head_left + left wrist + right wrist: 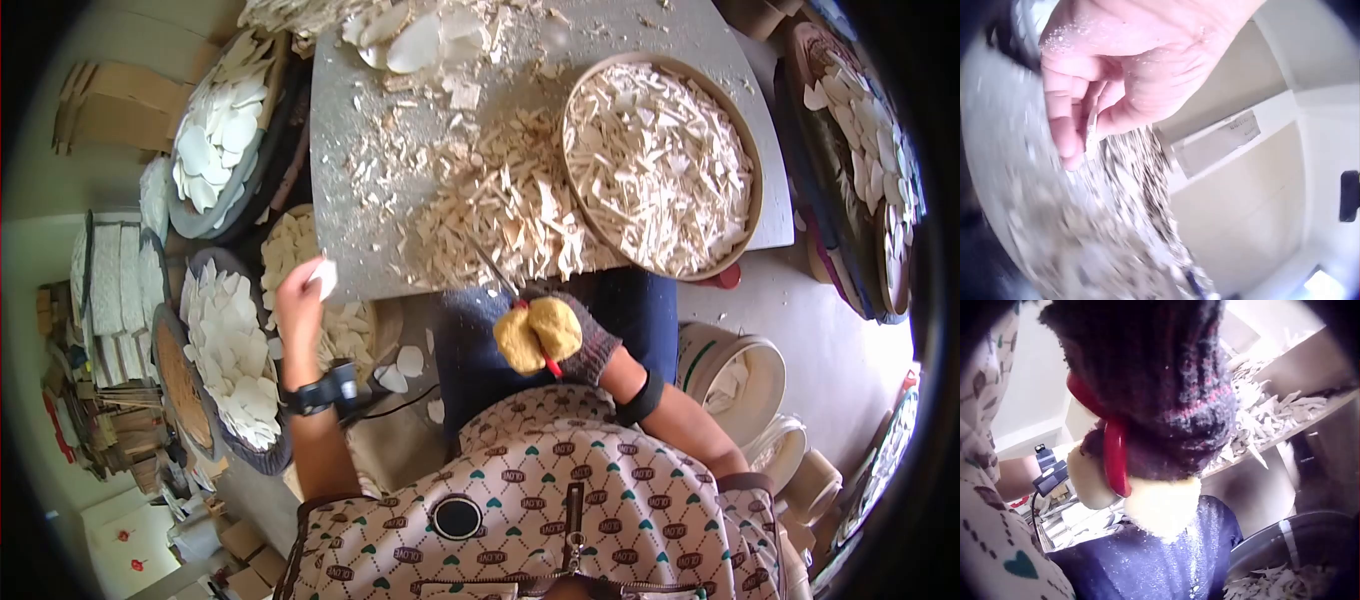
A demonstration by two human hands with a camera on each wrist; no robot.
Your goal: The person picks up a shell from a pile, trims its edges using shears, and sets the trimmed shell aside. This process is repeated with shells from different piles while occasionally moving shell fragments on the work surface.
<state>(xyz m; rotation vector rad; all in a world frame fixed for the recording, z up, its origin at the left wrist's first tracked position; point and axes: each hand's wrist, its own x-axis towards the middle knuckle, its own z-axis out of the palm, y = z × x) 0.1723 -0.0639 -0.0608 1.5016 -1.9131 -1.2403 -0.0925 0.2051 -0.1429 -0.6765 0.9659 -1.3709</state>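
Note:
My bare left hand point(298, 310) is raised off the table's left front corner and pinches a thin white slice point(326, 279) between thumb and fingers. The slice point(1092, 132) shows edge-on in the left wrist view, and white crumbs cling to the skin. Over my lap, my right hand point(590, 338), in a dark knitted glove with yellow padding point(538, 333) at the fingers, grips red-handled scissors point(492, 264). Their blades point away from me toward a heap of pale scraps point(510, 215). A red handle point(1116, 459) curves round the gloved fingers in the right wrist view.
On the grey table point(345, 250), a round tray point(757, 190) full of pale offcuts stands at the right. More slices point(425, 45) lie at the back. Trays of slices point(230, 350) stand at the left, and a white bucket point(765, 370) stands right of my legs.

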